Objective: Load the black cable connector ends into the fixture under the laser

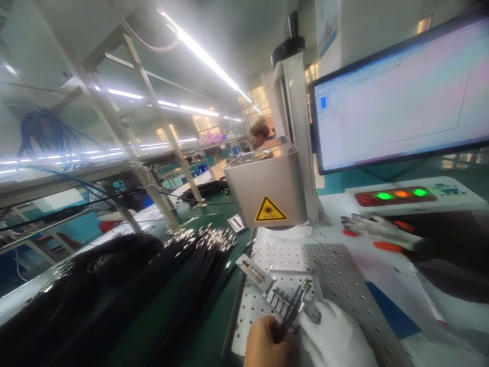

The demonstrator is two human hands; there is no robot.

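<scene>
My bare left hand [272, 342] is closed around a small bunch of black cables [289, 317] whose metal connector ends [303, 289] point up and away. Beside it, my right hand [336, 331], in a white glove, has its fingers curled against the same bunch near the metal ends; its fingertips are partly hidden. Just beyond the hands, a slotted metal fixture [280, 299] sits on a perforated metal plate [336, 265]. A flat metal block [255, 272] adjoins the fixture on its left.
A grey machine head [267, 188] with a yellow warning label hangs over the plate. Many black cables [191, 275] cover the green bench at left. At right are a monitor [397, 97], a lit button panel [397, 195] and gloves [382, 229]. A person [262, 135] is behind the machine.
</scene>
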